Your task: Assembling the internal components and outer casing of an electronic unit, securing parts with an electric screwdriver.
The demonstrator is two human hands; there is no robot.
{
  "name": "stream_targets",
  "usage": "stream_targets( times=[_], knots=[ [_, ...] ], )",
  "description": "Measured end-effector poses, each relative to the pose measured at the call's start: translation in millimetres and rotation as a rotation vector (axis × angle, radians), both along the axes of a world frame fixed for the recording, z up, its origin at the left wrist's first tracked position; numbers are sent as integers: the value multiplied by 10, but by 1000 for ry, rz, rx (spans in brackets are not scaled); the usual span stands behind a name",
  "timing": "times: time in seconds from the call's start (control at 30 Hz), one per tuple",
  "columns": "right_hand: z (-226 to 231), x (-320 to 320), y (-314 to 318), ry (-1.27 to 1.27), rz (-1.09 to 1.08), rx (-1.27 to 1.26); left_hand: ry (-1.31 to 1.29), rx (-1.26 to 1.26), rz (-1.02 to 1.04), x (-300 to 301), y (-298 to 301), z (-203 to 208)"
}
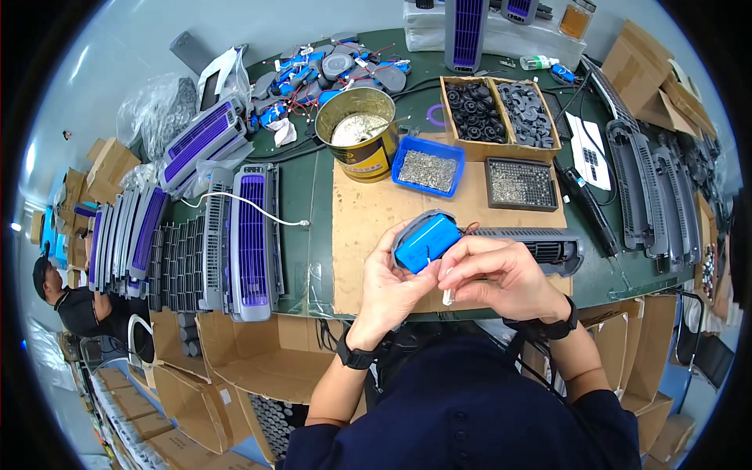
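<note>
The left hand (392,294) cups a blue battery (427,243) in its grey case (403,233) above the cardboard sheet (356,258), while the right hand (501,278) pinches a small white piece (447,298) just beside it. Beyond, a grey fan cover (570,249) lies to the right, with a blue tray (423,192) of screws (428,170) and a tin (374,163) farther back.

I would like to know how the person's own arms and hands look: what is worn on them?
The left hand and the right hand wear no gloves. A black wristband circles the left wrist, and a second black band the right. The dark navy sleeves are short, so the forearms are uncovered.
</note>
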State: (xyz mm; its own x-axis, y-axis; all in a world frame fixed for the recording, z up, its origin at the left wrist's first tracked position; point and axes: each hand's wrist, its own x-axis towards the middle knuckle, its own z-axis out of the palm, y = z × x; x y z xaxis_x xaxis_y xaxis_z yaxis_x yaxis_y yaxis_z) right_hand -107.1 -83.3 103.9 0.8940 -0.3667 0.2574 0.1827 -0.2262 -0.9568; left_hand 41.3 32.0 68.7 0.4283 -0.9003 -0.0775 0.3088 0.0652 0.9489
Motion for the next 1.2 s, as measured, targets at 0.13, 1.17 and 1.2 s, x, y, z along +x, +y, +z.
stream_targets(
  times=[0.13, 1.17, 1.2],
  knots=[
    [-48, 46, -7, -80, -164, -312, -18, -50, -25, -2, 31, 29],
    [309, 448, -253, 555, 178, -307, -981, 2, 85, 442, 320, 325],
    [299, 510, -280, 559, 181, -305, -1186, 40, 117, 468, 351, 286]
  ],
)
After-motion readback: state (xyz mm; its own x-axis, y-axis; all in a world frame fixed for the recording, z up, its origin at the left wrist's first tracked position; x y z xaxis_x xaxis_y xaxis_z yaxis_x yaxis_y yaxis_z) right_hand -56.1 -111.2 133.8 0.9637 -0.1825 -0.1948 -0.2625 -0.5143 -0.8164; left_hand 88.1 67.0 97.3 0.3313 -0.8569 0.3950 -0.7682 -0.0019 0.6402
